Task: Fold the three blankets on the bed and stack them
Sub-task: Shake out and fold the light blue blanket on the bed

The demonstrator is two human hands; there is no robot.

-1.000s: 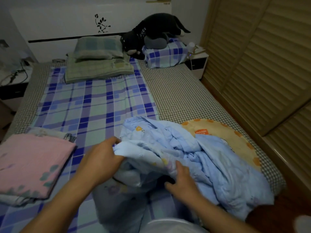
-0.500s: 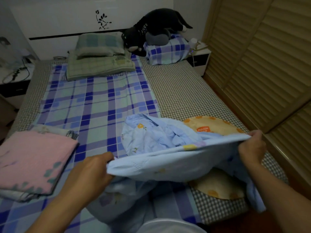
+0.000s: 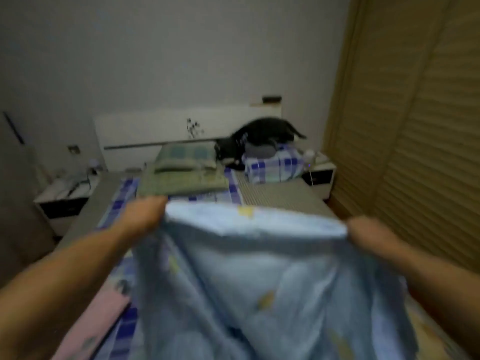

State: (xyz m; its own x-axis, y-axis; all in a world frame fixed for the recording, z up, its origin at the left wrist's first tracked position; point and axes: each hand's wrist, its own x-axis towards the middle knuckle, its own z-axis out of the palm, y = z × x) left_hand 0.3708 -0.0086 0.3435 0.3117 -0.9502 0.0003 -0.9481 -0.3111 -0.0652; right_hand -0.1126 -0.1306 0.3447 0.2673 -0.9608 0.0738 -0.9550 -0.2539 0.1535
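Observation:
I hold a light blue blanket (image 3: 259,276) with small yellow prints up in front of me, over the bed (image 3: 280,197). My left hand (image 3: 144,213) grips its top edge at the left corner. My right hand (image 3: 368,231) grips the same edge at the right. The cloth hangs down between my arms and hides the near part of the bed. A folded pink blanket (image 3: 96,323) lies on the bed at the lower left, partly covered by my left arm. The frame is blurred by motion.
Green pillows (image 3: 181,172), a plaid bundle (image 3: 272,167) and a black plush toy (image 3: 254,136) lie at the headboard. Nightstands stand at both sides (image 3: 62,201) (image 3: 319,172). A slatted wooden wardrobe (image 3: 415,126) runs along the right.
Both hands have lifted the blue blanket high and pulled its top edge taut. My view has tilted up towards the wall. Earlier the blanket lay crumpled on the bed.

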